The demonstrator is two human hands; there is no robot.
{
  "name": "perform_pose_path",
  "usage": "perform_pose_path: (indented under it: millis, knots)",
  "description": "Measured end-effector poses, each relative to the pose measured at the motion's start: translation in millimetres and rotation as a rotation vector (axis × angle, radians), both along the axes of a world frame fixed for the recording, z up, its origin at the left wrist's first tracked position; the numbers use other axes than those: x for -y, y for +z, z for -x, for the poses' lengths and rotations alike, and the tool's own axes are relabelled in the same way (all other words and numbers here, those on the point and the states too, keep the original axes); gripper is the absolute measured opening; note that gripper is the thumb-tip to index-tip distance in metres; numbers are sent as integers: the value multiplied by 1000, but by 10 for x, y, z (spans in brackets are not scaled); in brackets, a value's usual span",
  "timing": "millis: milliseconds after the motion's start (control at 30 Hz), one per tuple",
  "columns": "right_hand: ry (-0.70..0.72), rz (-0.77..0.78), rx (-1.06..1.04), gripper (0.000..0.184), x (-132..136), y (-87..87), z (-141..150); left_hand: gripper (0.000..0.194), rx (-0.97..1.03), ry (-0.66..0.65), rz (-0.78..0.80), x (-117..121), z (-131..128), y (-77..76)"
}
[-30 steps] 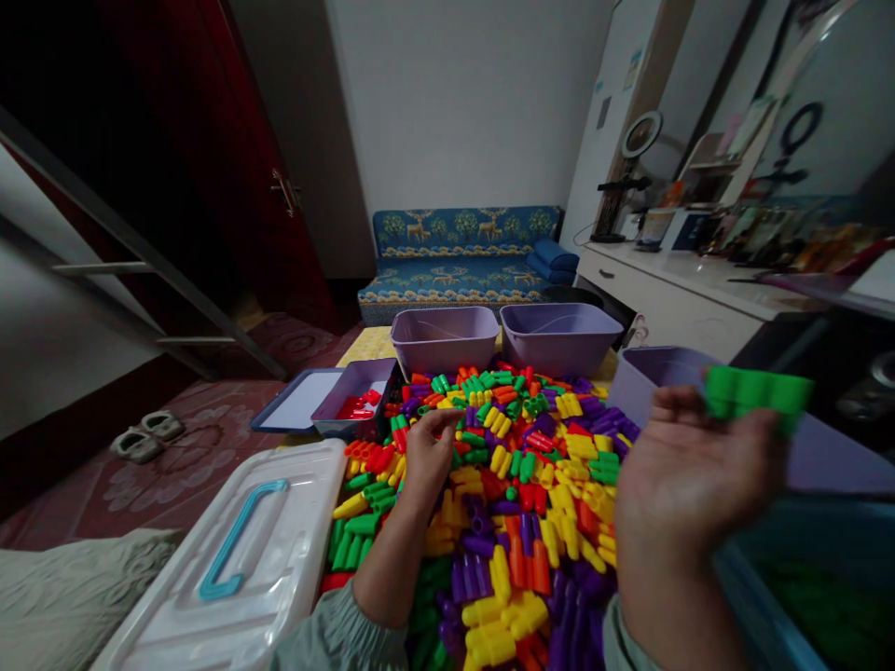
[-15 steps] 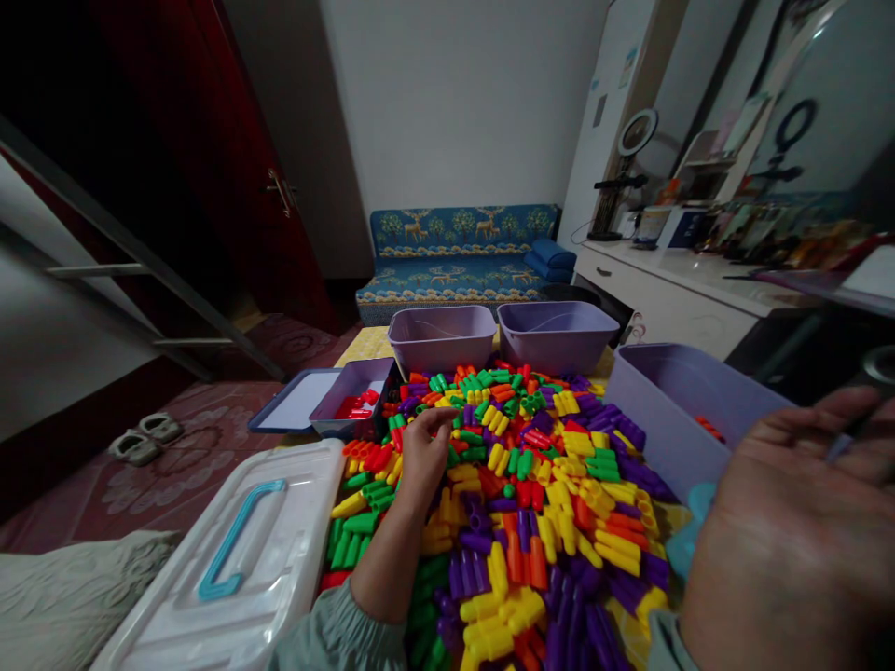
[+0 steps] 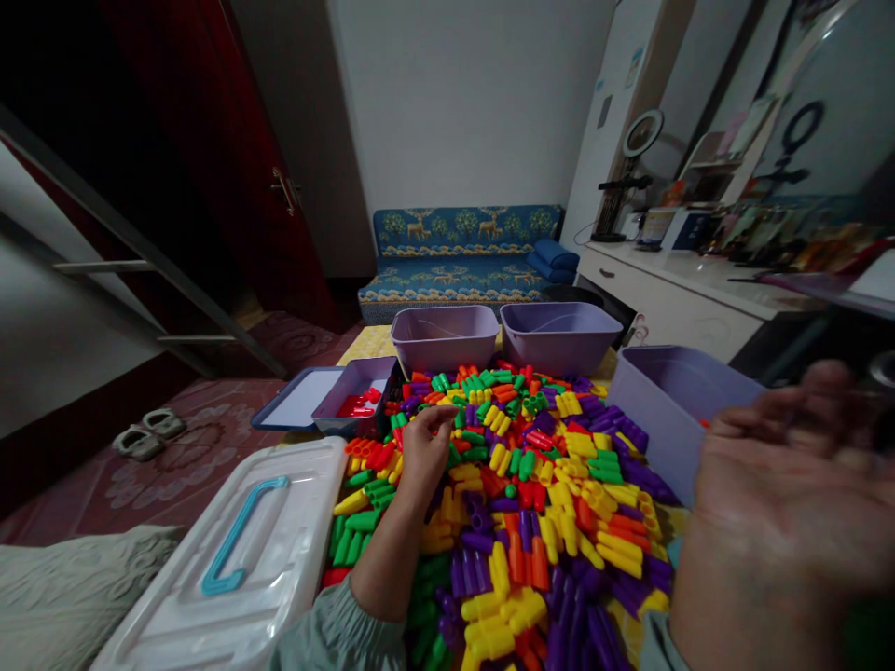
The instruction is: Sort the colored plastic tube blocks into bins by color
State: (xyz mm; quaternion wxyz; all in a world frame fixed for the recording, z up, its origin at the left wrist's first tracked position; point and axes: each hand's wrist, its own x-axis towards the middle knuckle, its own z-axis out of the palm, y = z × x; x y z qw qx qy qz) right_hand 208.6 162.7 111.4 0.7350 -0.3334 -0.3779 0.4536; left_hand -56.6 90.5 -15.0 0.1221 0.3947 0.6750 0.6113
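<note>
A big heap of plastic blocks (image 3: 531, 485) in green, yellow, red, orange and purple covers the table. My left hand (image 3: 426, 452) rests on the heap's left side with its fingers curled down onto the blocks; whether it grips one I cannot make out. My right hand (image 3: 783, 503) is raised close to the camera at the right, palm up, fingers spread and a little blurred, with nothing in it. It hangs in front of a purple bin (image 3: 671, 410) at the right.
Two purple bins (image 3: 444, 337) (image 3: 559, 335) stand behind the heap. A smaller tray with red blocks (image 3: 356, 396) and a blue lid (image 3: 297, 401) lie at the left. A white lidded box (image 3: 238, 559) sits near left. A blue sofa (image 3: 461, 252) and a white counter (image 3: 699, 289) lie beyond.
A second ago my right hand held a green block up at the right. Now that block is gone and the hand is open, closer to the camera. My left hand has stayed put.
</note>
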Motion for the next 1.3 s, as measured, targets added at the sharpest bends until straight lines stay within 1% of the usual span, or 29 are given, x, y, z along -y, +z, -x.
perform_pose_path:
  millis: [67, 100, 133, 167, 200, 267, 333, 433, 500, 567, 633, 733, 867, 900, 967, 1033, 1133, 1233, 1300]
  knots:
    - [74, 3, -216, 26, 36, 58, 150, 23, -104, 15, 70, 47, 37, 80]
    - [129, 10, -286, 18, 50, 72, 227, 23, -176, 18, 124, 86, 58, 136]
    - [189, 15, -298, 12, 62, 76, 302, 23, -256, 12, 192, 133, 78, 199]
    - [240, 10, -249, 8, 71, 69, 371, 24, -334, 0, 270, 186, 96, 265]
    - [290, -8, -165, 9, 77, 51, 434, 25, -405, -23, 357, 241, 110, 329]
    - [401, -53, 84, 17, 75, -18, 540, 29, -504, -75, 523, 341, 122, 433]
    - [506, -104, 444, 22, 57, -125, 626, 35, -566, -138, 637, 409, 117, 489]
    - [586, -192, 1135, 17, 30, -317, 736, 46, -628, -215, 699, 433, 92, 494]
    - [639, -216, 1513, 16, 36, -429, 805, 51, -645, -240, 717, 421, 75, 475]
    - [714, -214, 1738, 24, 62, -512, 872, 54, -647, -265, 732, 410, 63, 463]
    - [740, -214, 1852, 33, 96, -569, 933, 55, -652, -293, 743, 408, 54, 460]
    - [728, -238, 1950, 38, 136, -643, 1013, 54, -669, -308, 746, 416, 48, 461]
    - [740, -297, 1976, 39, 162, -742, 1095, 48, -668, -289, 731, 410, 48, 433]
    - [730, -304, 1979, 37, 166, -760, 1111, 46, -666, -280, 723, 405, 49, 424]
    - [702, -304, 1978, 27, 164, -782, 1137, 40, -660, -255, 698, 393, 51, 411]
    - [661, -280, 1935, 20, 146, -792, 1152, 34, -631, -228, 665, 377, 55, 409]
    - [592, -241, 1811, 21, 84, -809, 1155, 32, -527, -208, 584, 343, 72, 404]
    - [561, -234, 1680, 23, 11, -843, 1154, 41, -367, -208, 464, 291, 102, 357]
    - [552, -228, 1589, 23, -23, -866, 1161, 53, -232, -215, 329, 247, 122, 303]
